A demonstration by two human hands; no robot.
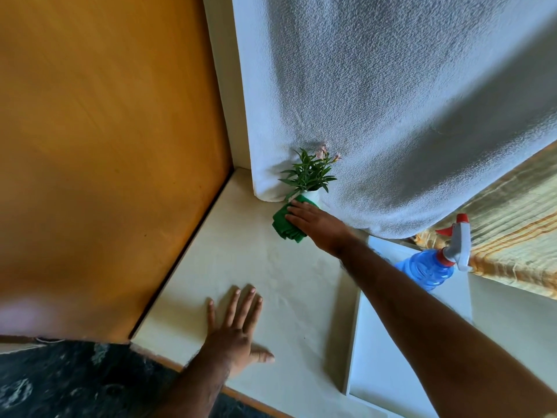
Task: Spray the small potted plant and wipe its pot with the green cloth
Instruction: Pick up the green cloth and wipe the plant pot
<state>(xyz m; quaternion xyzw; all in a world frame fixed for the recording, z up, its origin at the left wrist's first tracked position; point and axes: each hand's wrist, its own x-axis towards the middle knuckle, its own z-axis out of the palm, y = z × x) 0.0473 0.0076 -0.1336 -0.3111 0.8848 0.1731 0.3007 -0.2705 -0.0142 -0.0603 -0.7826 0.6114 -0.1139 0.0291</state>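
Note:
A small plant (309, 173) with narrow green leaves and pale pink flowers stands in a white pot (312, 195) at the back of the cream sill (265, 282), against the curtain. My right hand (316, 226) reaches forward and presses the folded green cloth (286, 223) against the front of the pot; most of the pot is hidden behind the cloth and hand. My left hand (238, 330) lies flat on the sill near its front edge, fingers spread, holding nothing. A blue spray bottle (429, 267) with a white and red trigger head lies at the right.
A white textured curtain (391, 116) hangs behind the plant. An orange wooden panel (105, 146) walls the left side. A white tray-like frame (388, 372) sits to the right under my right arm. Striped yellow fabric (512, 230) is at the far right.

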